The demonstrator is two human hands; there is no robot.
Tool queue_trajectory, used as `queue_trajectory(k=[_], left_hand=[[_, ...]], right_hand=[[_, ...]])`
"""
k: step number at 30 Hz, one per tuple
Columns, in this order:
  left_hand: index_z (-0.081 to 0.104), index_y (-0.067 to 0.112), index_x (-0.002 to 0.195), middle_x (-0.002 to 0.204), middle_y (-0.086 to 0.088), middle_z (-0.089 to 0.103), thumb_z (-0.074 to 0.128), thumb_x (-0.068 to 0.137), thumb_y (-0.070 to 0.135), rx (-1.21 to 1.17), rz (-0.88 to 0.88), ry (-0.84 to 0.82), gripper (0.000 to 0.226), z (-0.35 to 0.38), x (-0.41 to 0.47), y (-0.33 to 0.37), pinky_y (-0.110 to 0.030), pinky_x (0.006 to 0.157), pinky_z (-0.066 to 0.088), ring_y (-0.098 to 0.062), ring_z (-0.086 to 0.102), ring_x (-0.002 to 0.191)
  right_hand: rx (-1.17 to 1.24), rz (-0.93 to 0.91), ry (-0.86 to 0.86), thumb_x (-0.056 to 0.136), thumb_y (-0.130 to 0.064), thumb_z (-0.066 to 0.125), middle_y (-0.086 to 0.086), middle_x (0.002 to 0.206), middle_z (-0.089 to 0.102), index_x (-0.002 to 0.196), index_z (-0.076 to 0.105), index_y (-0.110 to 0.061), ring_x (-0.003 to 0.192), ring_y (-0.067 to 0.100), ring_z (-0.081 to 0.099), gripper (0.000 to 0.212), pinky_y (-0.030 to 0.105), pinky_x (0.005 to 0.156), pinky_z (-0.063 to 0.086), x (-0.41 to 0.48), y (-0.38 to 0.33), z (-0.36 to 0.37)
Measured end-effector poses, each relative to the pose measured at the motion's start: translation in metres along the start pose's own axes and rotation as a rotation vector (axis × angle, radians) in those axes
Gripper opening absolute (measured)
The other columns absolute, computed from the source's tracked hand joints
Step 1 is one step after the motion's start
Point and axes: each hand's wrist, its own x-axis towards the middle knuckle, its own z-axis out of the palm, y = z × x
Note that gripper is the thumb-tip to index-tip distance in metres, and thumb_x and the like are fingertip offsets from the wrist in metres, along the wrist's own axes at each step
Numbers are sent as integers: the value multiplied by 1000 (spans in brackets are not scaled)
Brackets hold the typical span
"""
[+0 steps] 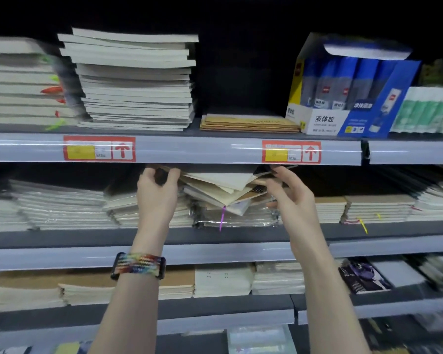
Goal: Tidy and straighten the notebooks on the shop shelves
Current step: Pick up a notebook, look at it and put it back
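A messy, skewed pile of cream and brown notebooks (223, 190) lies on the middle shelf (215, 236), atop a plastic-wrapped stack with a purple ribbon hanging out. My left hand (157, 192) grips the pile's left end, fingers curled round a dark cover. My right hand (289, 192) pinches the right corner of the top notebooks just under the upper shelf's rail. The top of the pile is hidden behind that rail.
Neat stacks of notebooks flank the pile on both sides. On the upper shelf (189, 149) stand a tall white stack (136, 80), flat brown notebooks (248, 122) and a blue glue box (348, 88). A lower shelf (164, 310) holds more notebooks.
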Motion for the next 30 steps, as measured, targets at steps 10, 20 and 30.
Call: queue_trajectory(k=[10,20,30], left_hand=[[64,15,93,88,3,67,65,94,24,-34,79,-31,9,-1,-14,7,-5,58,44,4,61,74],[65,19,108,102,3,70,60,91,4,-82,29,-98,23,1,-29,10,-32,79,60,-7,68,79],[58,18,133,118,6,64,57,94,-1,-42,39,-133,43,-6,-57,21,-19,72,58,-5,71,83]], right_hand=[[-53,8,53,97,-32,62,-6,134,61,135,59,-29,120,15,60,37,39,105,49,-6,-2,7],[10,31,151,95,-9,65,-16,112,64,133,62,-24,98,-7,63,41,12,82,52,-9,-1,-8],[42,99,-8,90,-10,72,-9,135,59,147,46,-25,90,-7,68,64,15,72,50,-17,3,-36]])
